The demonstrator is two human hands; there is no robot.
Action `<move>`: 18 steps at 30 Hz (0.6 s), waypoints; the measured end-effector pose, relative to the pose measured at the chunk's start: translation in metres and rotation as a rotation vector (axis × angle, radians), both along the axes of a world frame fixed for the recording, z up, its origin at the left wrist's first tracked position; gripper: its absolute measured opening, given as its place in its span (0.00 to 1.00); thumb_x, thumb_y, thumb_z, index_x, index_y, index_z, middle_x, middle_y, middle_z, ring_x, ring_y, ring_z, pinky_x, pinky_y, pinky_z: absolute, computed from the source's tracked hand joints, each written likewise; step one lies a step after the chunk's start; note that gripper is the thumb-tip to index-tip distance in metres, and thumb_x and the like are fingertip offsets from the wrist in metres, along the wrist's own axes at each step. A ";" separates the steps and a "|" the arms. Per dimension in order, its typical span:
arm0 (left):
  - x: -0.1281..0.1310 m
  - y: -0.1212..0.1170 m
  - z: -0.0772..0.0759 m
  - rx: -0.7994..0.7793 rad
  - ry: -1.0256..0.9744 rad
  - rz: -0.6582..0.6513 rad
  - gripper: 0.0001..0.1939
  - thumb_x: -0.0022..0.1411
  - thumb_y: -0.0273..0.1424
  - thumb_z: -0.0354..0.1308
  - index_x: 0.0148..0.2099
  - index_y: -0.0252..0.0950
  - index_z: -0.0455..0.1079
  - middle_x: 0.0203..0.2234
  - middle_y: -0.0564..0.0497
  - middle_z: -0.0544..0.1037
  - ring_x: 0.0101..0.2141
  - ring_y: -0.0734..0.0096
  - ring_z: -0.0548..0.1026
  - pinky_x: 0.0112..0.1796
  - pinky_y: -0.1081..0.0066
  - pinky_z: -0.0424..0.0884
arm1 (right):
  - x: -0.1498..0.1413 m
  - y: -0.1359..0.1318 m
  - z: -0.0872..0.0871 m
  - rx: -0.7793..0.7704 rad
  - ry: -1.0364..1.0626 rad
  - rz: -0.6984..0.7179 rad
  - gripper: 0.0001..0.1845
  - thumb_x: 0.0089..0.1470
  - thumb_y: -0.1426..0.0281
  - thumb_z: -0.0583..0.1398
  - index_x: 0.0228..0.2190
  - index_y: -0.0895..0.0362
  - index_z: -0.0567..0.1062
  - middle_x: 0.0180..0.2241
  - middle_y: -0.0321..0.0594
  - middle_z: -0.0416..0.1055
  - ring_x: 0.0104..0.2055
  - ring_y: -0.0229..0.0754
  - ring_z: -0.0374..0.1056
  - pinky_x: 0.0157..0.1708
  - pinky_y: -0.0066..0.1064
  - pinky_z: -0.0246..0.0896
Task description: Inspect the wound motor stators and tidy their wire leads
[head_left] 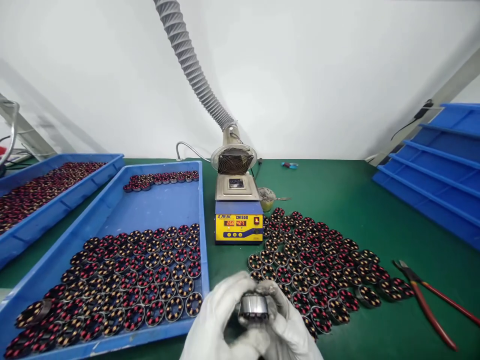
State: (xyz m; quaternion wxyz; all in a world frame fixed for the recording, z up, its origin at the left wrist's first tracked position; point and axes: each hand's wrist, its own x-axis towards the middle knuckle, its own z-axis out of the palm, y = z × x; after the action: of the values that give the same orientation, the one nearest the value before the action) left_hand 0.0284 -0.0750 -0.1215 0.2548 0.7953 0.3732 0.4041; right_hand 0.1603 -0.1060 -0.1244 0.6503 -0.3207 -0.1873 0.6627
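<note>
Both my hands wear white gloves and meet at the lower middle of the view. Between them is a motor stator [254, 306], its shiny metal rim turned toward me. My left hand [221, 315] curls round its left side, thumb underneath. The fingers of my right hand [287, 320] close on its right side; their tips look grey and stained. Close by on the right, many stators [307, 260] with red or yellowish windings lie spread over the green table. To the left, a blue tray [150, 205] holds rows of similar stators.
A solder pot [239, 222] with a lit display stands ahead, under a grey exhaust hose [193, 70]. Beside it is a small tin [267, 199]. Red-handled cutters [423, 295] lie at right, near stacked blue trays [431, 165]. Another full tray [108, 162] is far left.
</note>
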 end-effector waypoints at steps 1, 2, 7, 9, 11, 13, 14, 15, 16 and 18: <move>-0.001 0.003 0.002 -0.009 -0.033 -0.059 0.28 0.53 0.24 0.58 0.55 0.47 0.59 0.49 0.49 0.73 0.47 0.62 0.73 0.45 0.66 0.74 | 0.000 -0.001 0.001 0.006 -0.007 0.013 0.15 0.39 0.61 0.69 0.31 0.52 0.75 0.33 0.41 0.75 0.37 0.46 0.72 0.41 0.42 0.66; -0.001 0.006 0.004 0.011 -0.060 -0.102 0.25 0.52 0.23 0.57 0.52 0.47 0.62 0.46 0.51 0.75 0.45 0.63 0.75 0.45 0.66 0.73 | 0.000 -0.001 0.002 0.010 -0.035 0.008 0.16 0.39 0.61 0.69 0.32 0.51 0.75 0.33 0.41 0.75 0.37 0.46 0.72 0.41 0.41 0.66; -0.002 0.018 0.021 0.332 0.039 -0.132 0.11 0.65 0.36 0.49 0.47 0.38 0.65 0.39 0.46 0.79 0.40 0.65 0.77 0.39 0.69 0.76 | 0.014 -0.003 0.007 0.180 -0.494 -0.021 0.16 0.40 0.64 0.68 0.35 0.50 0.78 0.38 0.44 0.75 0.41 0.47 0.71 0.43 0.38 0.67; -0.002 0.018 0.025 0.442 0.126 -0.141 0.16 0.68 0.39 0.43 0.47 0.35 0.65 0.37 0.44 0.79 0.40 0.65 0.77 0.37 0.68 0.76 | 0.020 -0.002 0.007 0.329 -0.706 -0.063 0.12 0.43 0.67 0.67 0.34 0.48 0.79 0.37 0.42 0.76 0.41 0.45 0.71 0.41 0.34 0.67; -0.001 0.017 0.027 0.510 0.170 -0.123 0.15 0.69 0.37 0.42 0.45 0.34 0.65 0.37 0.43 0.80 0.39 0.64 0.77 0.37 0.66 0.75 | 0.022 0.000 0.007 0.409 -0.817 -0.127 0.08 0.45 0.69 0.65 0.32 0.47 0.80 0.35 0.40 0.76 0.39 0.44 0.72 0.39 0.32 0.68; 0.000 0.016 0.027 0.606 0.175 -0.081 0.12 0.69 0.33 0.43 0.43 0.33 0.65 0.35 0.43 0.80 0.38 0.63 0.78 0.36 0.64 0.74 | 0.019 0.003 0.010 0.378 -0.791 -0.164 0.01 0.45 0.67 0.65 0.25 0.49 0.80 0.29 0.40 0.76 0.32 0.42 0.72 0.33 0.30 0.68; 0.001 0.015 0.027 0.652 0.168 -0.063 0.11 0.68 0.32 0.43 0.42 0.33 0.66 0.34 0.43 0.81 0.38 0.62 0.78 0.36 0.64 0.74 | 0.017 0.004 0.012 0.325 -0.712 -0.165 0.05 0.45 0.64 0.66 0.21 0.50 0.79 0.25 0.39 0.74 0.29 0.42 0.71 0.30 0.30 0.68; 0.001 0.015 0.027 0.681 0.157 -0.053 0.11 0.68 0.31 0.44 0.41 0.33 0.66 0.33 0.44 0.81 0.37 0.63 0.78 0.36 0.64 0.73 | 0.015 0.004 0.015 0.265 -0.606 -0.163 0.08 0.44 0.61 0.66 0.19 0.50 0.78 0.23 0.38 0.73 0.27 0.41 0.70 0.29 0.30 0.68; 0.001 0.015 0.028 0.684 0.146 -0.049 0.11 0.68 0.31 0.44 0.40 0.33 0.66 0.32 0.45 0.81 0.37 0.63 0.78 0.37 0.65 0.73 | 0.014 0.005 0.017 0.210 -0.486 -0.169 0.11 0.44 0.58 0.65 0.20 0.50 0.77 0.22 0.36 0.72 0.26 0.41 0.70 0.29 0.31 0.67; 0.001 0.015 0.029 0.636 0.130 -0.062 0.11 0.68 0.33 0.45 0.40 0.34 0.66 0.32 0.46 0.81 0.37 0.65 0.78 0.38 0.67 0.73 | 0.015 0.003 0.021 0.136 -0.334 -0.171 0.13 0.45 0.52 0.62 0.24 0.48 0.77 0.26 0.36 0.73 0.31 0.42 0.70 0.34 0.34 0.67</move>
State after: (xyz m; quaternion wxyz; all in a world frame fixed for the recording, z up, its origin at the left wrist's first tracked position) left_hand 0.0289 -0.0597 -0.0924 -0.0188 0.8702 0.2193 0.4409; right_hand 0.1758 -0.1027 -0.1029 0.6842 -0.3963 -0.3088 0.5286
